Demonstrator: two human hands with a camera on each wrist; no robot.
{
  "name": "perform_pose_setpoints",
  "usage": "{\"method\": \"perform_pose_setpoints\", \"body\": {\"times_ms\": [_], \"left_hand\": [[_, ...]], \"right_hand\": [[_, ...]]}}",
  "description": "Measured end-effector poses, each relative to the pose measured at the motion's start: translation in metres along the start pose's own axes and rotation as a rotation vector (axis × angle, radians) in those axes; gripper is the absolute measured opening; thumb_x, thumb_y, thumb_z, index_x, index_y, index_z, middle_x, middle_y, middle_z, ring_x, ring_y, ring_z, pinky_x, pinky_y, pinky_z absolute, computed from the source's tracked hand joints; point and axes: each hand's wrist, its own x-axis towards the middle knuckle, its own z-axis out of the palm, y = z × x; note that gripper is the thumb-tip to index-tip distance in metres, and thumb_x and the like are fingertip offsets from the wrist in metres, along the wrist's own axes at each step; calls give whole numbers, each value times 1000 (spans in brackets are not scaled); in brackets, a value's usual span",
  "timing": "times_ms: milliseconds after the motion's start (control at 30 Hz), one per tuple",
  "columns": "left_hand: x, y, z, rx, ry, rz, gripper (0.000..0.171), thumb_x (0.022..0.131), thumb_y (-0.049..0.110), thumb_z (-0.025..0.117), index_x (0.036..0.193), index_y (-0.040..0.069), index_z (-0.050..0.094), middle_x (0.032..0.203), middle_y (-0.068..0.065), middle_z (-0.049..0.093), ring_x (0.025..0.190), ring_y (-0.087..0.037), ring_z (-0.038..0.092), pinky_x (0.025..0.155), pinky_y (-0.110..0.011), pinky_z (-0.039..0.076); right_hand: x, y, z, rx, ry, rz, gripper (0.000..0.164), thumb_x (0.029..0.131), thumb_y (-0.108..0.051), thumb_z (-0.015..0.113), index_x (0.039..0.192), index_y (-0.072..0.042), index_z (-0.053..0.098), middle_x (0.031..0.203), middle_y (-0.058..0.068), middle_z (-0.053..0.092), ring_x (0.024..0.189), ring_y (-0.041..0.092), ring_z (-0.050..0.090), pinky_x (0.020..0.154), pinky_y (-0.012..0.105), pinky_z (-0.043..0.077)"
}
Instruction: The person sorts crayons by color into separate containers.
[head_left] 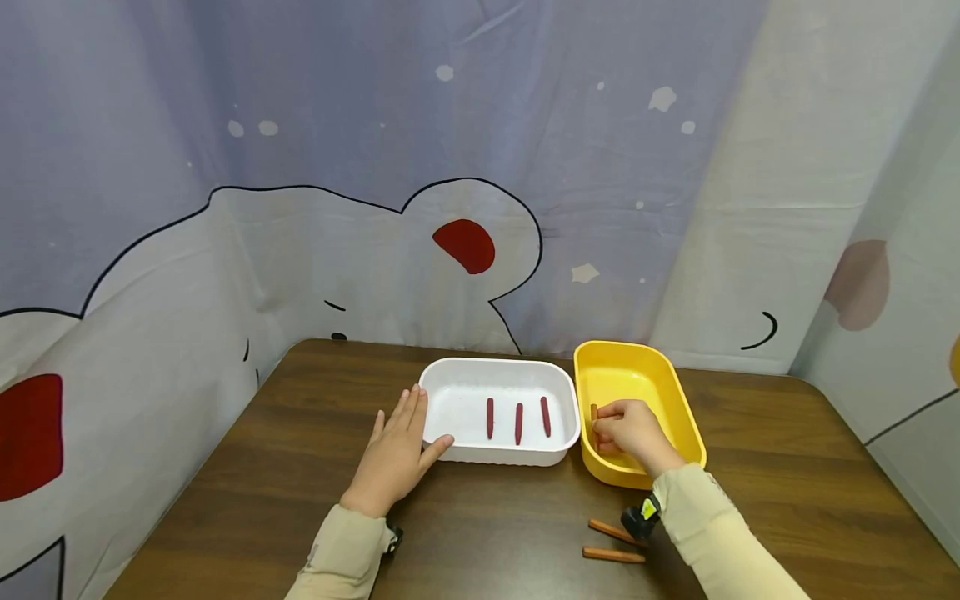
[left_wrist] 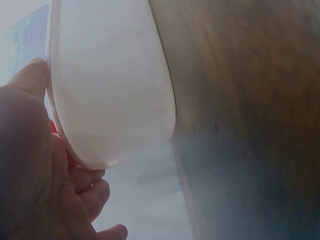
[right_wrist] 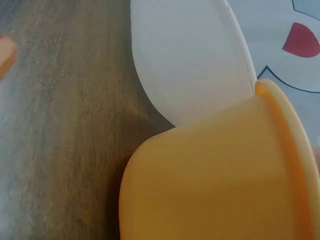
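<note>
My left hand (head_left: 396,457) rests with straight fingers on the left end of the white tray (head_left: 487,456); in the left wrist view its thumb (left_wrist: 34,75) and fingertips touch the rim. Three dark red crayons (head_left: 518,423) lie side by side in that tray. Inside the yellow tray (head_left: 684,417), my right hand (head_left: 632,432) pinches an orange-brown crayon (head_left: 594,412) near the left wall. The right wrist view shows the yellow tray's outer wall (right_wrist: 210,185), with the hand hidden behind it apart from a sliver at the edge.
Two more orange-brown crayons (head_left: 612,555) lie on the brown wooden table (head_left: 480,533), beside and partly behind the right wrist camera (head_left: 640,520). The two trays stand side by side near the back edge. A printed curtain (head_left: 360,250) hangs behind the table.
</note>
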Motion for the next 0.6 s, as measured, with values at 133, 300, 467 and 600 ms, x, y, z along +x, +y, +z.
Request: {"method": "perform_pose_setpoints", "body": {"times_ms": [133,300,467,600], "left_hand": [[0,0,0,2,-11,-7,87,101,54,53,156,-8,26,164,-23,22,152,-37,20,118,-66,18],[0,0,0,1,-19,-10,88,101,55,52,156,-7,25,164,-23,21,153,-36,18,118,-66,18],[1,0,1,6,-15,-5,88,101,55,52,157,-7,24,164,-23,21,153,-37,20,118,-65,18],[1,0,0,4,-16,-8,88,101,55,53,157,-7,24,164,-23,21,152,-37,20,118,-65,18]], "right_hand": [[3,1,2,40,3,27,27,92,6,62,114,21,58,83,17,64,66,17,63,64,34,62],[2,0,0,79,9,23,31,95,7,58,121,23,54,93,25,66,71,20,66,69,35,62],[-2,-2,-3,34,6,-13,32,96,4,58,122,22,54,100,29,66,75,22,69,70,35,62],[-7,-3,-7,-39,-1,-84,30,96,2,61,120,20,58,103,28,67,81,25,70,70,35,62]]}}
